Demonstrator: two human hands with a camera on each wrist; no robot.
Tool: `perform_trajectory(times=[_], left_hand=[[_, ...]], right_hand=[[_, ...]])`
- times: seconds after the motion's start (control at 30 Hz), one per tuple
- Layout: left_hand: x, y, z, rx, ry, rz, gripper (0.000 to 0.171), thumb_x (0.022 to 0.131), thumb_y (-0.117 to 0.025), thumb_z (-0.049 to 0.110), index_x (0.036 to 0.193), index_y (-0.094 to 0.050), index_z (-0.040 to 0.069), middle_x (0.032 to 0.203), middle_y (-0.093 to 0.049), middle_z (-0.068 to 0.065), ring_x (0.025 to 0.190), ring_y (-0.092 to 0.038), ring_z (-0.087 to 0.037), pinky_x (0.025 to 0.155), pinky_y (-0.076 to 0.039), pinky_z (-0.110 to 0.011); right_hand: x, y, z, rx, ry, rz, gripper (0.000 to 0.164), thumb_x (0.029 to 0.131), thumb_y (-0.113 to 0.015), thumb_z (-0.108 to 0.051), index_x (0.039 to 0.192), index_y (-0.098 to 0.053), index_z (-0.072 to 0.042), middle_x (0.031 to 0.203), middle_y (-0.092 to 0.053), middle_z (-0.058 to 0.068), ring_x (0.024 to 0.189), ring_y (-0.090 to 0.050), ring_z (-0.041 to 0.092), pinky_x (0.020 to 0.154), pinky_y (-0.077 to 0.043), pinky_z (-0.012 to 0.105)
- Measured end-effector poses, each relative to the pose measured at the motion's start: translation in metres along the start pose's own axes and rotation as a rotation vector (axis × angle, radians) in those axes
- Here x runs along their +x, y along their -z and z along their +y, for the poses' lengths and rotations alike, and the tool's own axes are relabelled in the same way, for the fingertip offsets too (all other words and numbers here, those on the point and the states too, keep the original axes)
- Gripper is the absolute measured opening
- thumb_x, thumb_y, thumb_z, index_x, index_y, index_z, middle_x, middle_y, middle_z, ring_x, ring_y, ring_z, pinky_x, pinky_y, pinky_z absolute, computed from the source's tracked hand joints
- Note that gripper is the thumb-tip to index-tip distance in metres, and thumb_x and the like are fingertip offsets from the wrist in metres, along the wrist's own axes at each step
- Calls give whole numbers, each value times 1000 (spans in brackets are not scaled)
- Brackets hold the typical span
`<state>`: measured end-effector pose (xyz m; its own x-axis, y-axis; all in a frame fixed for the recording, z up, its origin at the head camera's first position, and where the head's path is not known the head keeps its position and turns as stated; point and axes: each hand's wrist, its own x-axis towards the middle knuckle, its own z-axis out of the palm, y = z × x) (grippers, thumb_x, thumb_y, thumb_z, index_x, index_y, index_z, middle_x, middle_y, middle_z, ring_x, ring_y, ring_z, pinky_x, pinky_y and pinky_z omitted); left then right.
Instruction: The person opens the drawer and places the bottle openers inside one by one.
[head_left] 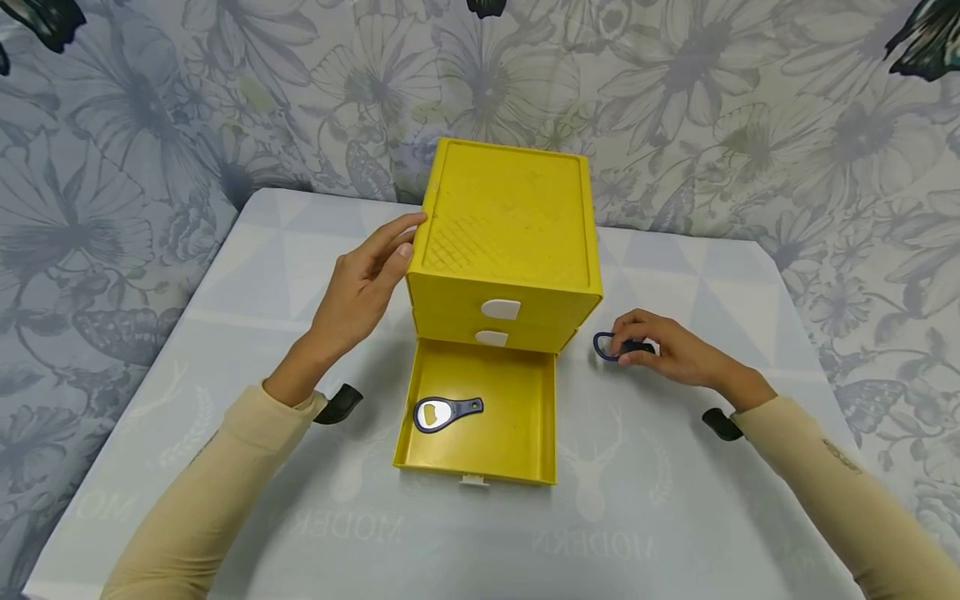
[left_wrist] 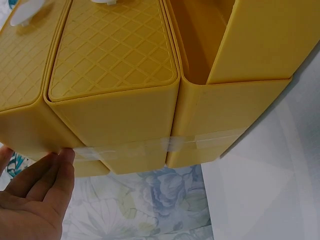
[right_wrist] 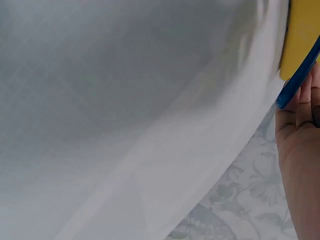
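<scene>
A yellow drawer unit (head_left: 510, 221) stands on the table with its bottom drawer (head_left: 517, 417) pulled out. In that drawer lies a dark blue bottle opener (head_left: 447, 412) with a pale metal centre. My left hand (head_left: 363, 287) rests its extended fingers against the unit's upper left side; the left wrist view shows the fingertips (left_wrist: 65, 155) at the side wall, by a strip of clear tape. To the right of the unit, my right hand (head_left: 667, 346) pinches a second dark blue bottle opener (head_left: 602, 347), its loop end toward the unit. The right wrist view shows its blue edge (right_wrist: 297, 77).
Two upper drawers with white pull tabs (head_left: 501, 309) are closed. The table (head_left: 262, 467) has a pale patterned cover. Behind it hangs a flowered backdrop (head_left: 675, 108). A black strap end (head_left: 339, 404) sticks out by the left cuff, another (head_left: 722, 424) by the right.
</scene>
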<state>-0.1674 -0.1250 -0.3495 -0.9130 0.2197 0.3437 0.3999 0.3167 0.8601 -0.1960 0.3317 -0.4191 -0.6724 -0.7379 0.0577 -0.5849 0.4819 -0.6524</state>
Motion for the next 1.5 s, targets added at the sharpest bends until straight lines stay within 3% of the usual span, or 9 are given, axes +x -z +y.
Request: perform_trajectory(times=[0.27, 0.57, 0.67, 0.9, 1.07, 1.5], left_hand=[[1, -1, 1, -4, -2, -5, 42, 108, -45, 30, 150, -46, 35, 147, -55, -4, 130, -58, -19, 107, -49, -45], [1, 0, 0, 3, -2, 5, 41, 108, -45, 30, 149, -46, 36, 147, -55, -1, 129, -59, -19, 107, -49, -45], [0, 0, -1, 4, 1, 9, 41, 108, -45, 30, 149, -47, 35, 147, -55, -1, 129, -59, -19, 107, -49, -45], [0, -1, -1, 3, 4, 11, 41, 108, -45, 31, 149, -46, 36, 146, -56, -1, 129, -59, -19, 107, -49, -45], [0, -1, -2, 2, -2, 9, 41, 108, -45, 30, 149, -47, 36, 146, -56, -1, 128, -60, -19, 107, -49, -45], [0, -1, -1, 4, 7, 14, 41, 108, -46, 31, 149, -47, 35, 146, -56, -2, 128, -60, -20, 107, -49, -46]], right_hand=[[-1, -1, -20, 6, 31, -24, 26, 89, -73, -3, 101, -68, -25, 118, -59, 0, 107, -52, 9, 72, -44, 27], [2, -2, -51, 24, 105, -66, 34, 88, -73, -1, 104, -68, -31, 119, -58, 1, 112, -52, 7, 90, -47, 21], [4, -4, -60, 20, 127, -69, 34, 88, -74, -2, 104, -68, -31, 119, -56, -3, 113, -51, 7, 89, -47, 21], [7, -8, -71, 17, 143, -90, 35, 88, -73, -2, 105, -67, -32, 120, -57, 2, 114, -50, 7, 92, -46, 19], [11, -14, -79, 9, 133, -98, 31, 89, -74, -6, 105, -67, -32, 121, -55, -4, 115, -49, 7, 94, -46, 18], [29, -38, -109, 19, 190, -184, 18, 95, -69, -18, 107, -67, -31, 124, -54, -3, 116, -48, 11, 97, -46, 26]])
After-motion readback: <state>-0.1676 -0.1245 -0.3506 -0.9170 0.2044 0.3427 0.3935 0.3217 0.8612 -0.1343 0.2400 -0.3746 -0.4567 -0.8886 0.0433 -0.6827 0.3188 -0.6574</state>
